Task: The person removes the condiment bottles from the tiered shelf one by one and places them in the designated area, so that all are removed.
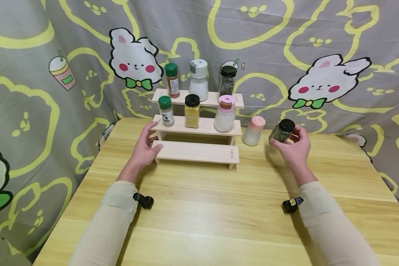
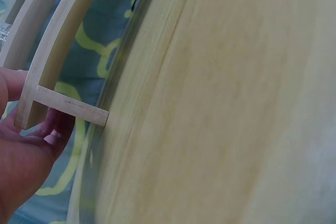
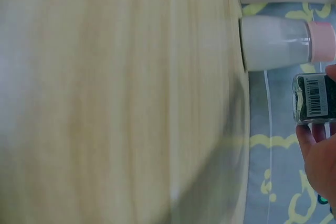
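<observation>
A three-step wooden spice rack (image 1: 197, 151) stands on the table with several jars on its upper two steps; its lowest step is bare. My left hand (image 1: 145, 145) holds the rack's left end (image 2: 63, 103), thumb on the lowest step and fingers at the middle one. My right hand (image 1: 294, 145) grips a black-lidded jar of dark herbs (image 1: 282, 131) just right of the rack; its barcode label (image 3: 316, 97) shows in the right wrist view. A pink-lidded white jar (image 1: 253, 130) (image 3: 283, 42) stands on the table between that jar and the rack.
The light wooden table (image 1: 219, 207) stretches toward me with only my forearms on it. A grey curtain with yellow shapes and rabbit figures (image 1: 326, 79) hangs close behind and to the left of the table. The table's far edge lies just behind the rack.
</observation>
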`<state>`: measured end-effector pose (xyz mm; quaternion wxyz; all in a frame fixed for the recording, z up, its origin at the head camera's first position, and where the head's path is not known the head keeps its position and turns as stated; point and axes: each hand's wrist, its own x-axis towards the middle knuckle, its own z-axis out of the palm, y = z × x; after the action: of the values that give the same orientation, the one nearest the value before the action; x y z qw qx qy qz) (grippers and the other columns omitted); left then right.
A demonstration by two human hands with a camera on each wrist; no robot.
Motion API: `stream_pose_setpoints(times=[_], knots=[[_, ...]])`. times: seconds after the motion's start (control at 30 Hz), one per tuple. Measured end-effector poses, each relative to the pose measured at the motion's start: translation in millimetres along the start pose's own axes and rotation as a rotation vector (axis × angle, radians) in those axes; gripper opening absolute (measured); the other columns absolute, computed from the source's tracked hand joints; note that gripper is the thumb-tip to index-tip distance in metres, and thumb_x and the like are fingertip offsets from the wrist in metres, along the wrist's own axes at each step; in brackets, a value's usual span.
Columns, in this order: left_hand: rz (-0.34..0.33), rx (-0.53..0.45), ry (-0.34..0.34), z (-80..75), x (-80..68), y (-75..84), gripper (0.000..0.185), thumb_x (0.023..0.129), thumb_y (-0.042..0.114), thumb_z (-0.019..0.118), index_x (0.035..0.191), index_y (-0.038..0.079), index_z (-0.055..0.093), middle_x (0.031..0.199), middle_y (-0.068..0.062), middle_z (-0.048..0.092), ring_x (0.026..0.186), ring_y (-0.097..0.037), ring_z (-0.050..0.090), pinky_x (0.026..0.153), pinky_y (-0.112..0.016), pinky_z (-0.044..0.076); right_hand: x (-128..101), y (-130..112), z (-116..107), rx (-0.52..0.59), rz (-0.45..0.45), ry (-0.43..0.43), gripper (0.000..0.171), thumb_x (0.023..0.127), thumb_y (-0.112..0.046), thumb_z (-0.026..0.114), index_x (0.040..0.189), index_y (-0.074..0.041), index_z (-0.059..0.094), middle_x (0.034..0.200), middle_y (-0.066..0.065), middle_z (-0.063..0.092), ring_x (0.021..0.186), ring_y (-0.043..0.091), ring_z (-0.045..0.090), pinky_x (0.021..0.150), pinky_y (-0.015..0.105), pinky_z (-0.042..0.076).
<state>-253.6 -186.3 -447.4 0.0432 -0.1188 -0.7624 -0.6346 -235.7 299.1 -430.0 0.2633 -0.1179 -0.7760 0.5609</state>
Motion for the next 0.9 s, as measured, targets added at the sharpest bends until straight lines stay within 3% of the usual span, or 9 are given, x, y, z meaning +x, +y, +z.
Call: stream_pose_setpoints(times=[0.43, 0.9], knots=[[0.000, -0.015, -0.001, 0.7, -1.3, 1.6, 0.080, 0.089, -0.020, 0.057, 0.154, 0.018, 0.032, 0.144, -0.022, 0.042, 0.126, -0.044, 0.047, 0.110, -0.054, 0.030, 13, 16, -1, -0.071, 0.092, -0.023, 0.063, 0.069, -0.006, 0.089, 0.122, -0.013, 0.057, 0.113, -0.001, 0.053, 0.100, 0.015, 0.054, 0.085, 0.023, 0.051], [-0.008, -0.023, -0.008, 0.4, -2.0, 5.3, 0.080, 0.089, -0.020, 0.057, 0.155, 0.017, 0.030, 0.145, -0.024, 0.040, 0.129, -0.046, 0.044, 0.111, -0.053, 0.029, 22, 24, 5, -0.084, 0.118, -0.085, 0.067, 0.072, -0.005, 0.087, 0.131, -0.009, 0.054, 0.117, 0.001, 0.052, 0.109, 0.019, 0.053, 0.092, 0.026, 0.049]])
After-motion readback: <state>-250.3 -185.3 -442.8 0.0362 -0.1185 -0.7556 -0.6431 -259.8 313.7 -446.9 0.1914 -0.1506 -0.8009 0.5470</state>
